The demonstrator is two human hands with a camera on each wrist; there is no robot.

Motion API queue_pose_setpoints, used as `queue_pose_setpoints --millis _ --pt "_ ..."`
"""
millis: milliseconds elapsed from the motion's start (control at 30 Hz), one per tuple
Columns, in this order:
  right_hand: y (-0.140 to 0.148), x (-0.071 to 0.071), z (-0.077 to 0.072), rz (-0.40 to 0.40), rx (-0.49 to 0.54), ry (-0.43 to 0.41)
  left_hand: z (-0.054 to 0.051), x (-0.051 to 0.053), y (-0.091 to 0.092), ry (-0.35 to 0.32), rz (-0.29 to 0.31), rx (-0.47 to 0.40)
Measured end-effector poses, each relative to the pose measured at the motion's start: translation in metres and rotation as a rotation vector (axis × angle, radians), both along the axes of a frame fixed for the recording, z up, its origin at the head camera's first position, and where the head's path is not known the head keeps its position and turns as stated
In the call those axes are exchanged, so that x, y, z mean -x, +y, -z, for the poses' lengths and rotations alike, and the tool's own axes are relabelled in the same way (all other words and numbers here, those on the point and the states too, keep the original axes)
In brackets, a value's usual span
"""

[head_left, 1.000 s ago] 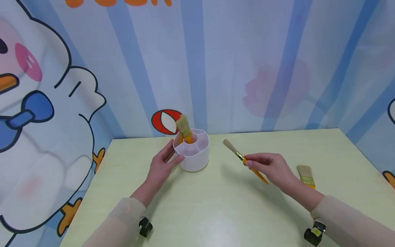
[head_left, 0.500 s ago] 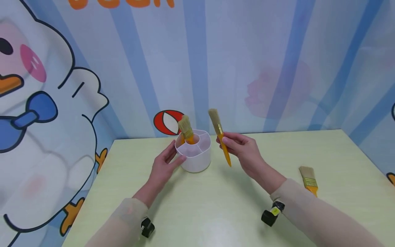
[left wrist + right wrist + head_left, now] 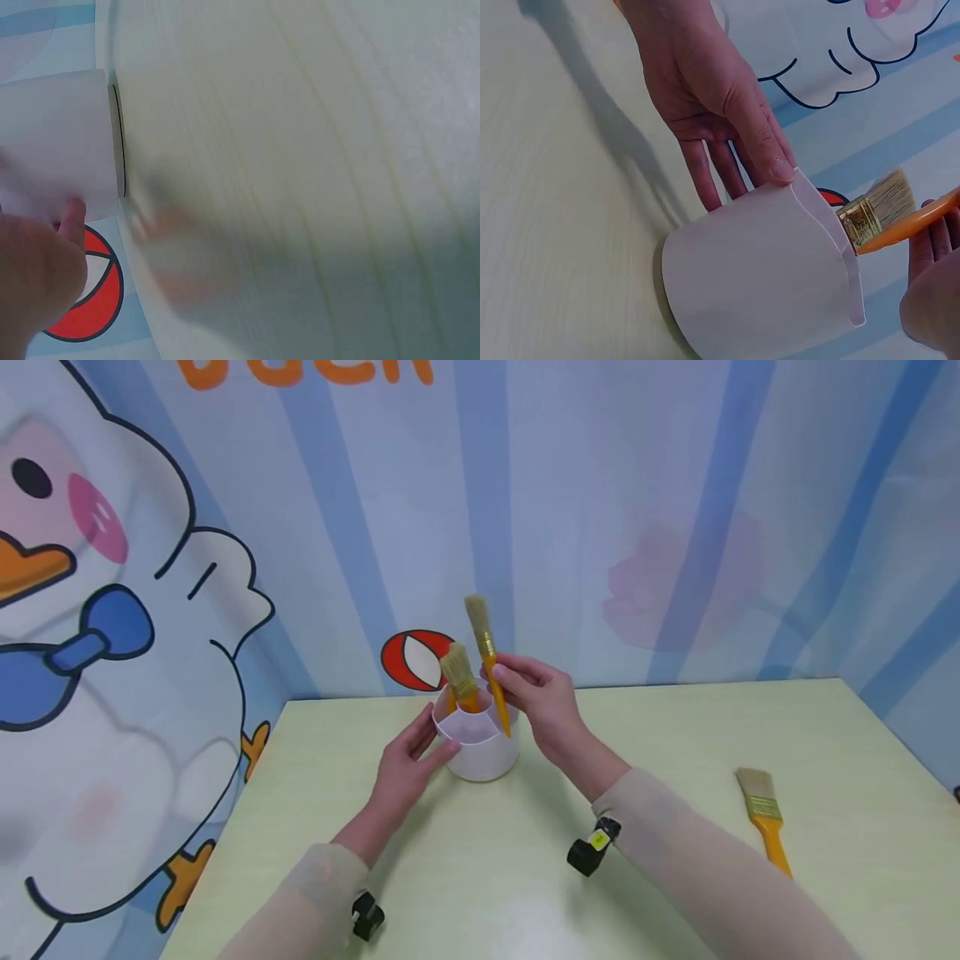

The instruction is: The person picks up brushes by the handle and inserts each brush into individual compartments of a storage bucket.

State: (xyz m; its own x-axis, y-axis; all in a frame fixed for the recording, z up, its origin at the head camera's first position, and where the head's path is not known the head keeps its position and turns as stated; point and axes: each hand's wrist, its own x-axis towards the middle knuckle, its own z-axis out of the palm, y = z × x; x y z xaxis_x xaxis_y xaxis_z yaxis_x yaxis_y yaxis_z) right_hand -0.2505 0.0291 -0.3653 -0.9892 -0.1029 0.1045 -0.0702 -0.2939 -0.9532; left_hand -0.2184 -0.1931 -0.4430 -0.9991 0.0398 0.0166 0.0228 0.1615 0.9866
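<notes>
A round white holder with compartments (image 3: 483, 758) stands near the table's back edge, a flat brush (image 3: 459, 672) upright in its middle. My left hand (image 3: 405, 768) holds the holder's left side, thumb at the front and fingers around the wall; the right wrist view shows this hand (image 3: 705, 97) against the wall (image 3: 757, 277). My right hand (image 3: 543, 702) pinches a thinner orange-handled brush (image 3: 487, 647), bristles up. In the head view its handle tip overlaps the holder's front right rim; whether it touches cannot be told.
Another flat brush with an orange handle (image 3: 765, 810) lies on the right part of the pale wooden table (image 3: 675, 743). Behind the table hangs a blue striped backdrop (image 3: 555, 527) with a cartoon duck at the left.
My right hand has carried the thin brush leftward and up from the right, over to the holder, and the brush has turned more upright. The left hand keeps its hold.
</notes>
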Motion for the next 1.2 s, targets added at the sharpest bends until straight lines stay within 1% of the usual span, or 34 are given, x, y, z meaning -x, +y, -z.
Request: queue_pose_setpoints --millis 167,300,467,733,867,1000,1100,1200 --pt "-0.013 0.006 -0.003 0.018 0.011 -0.009 0.002 0.002 0.000 0.012 -0.003 -0.006" --pt "-0.018 0.009 -0.001 0.031 -0.027 -0.010 0.003 0.002 0.002 0.015 -0.007 -0.004" --pt "-0.020 0.010 0.005 0.038 -0.103 0.006 0.003 0.002 0.004 0.014 -0.011 -0.005" --pt "-0.021 0.005 0.017 0.059 -0.262 0.057 0.000 0.000 0.002 0.028 -0.017 0.011" --pt "-0.019 0.001 0.022 0.062 -0.344 0.120 0.000 -0.001 0.002 0.028 -0.014 0.019" --pt "-0.018 -0.002 0.026 0.057 -0.416 0.212 0.000 -0.001 0.002 0.028 -0.016 0.022" --pt "-0.017 -0.005 0.026 0.055 -0.452 0.288 0.000 -0.001 0.002 0.027 -0.017 0.019" --pt "-0.018 -0.006 0.027 0.058 -0.478 0.347 0.001 0.000 0.003 0.040 -0.016 0.016"
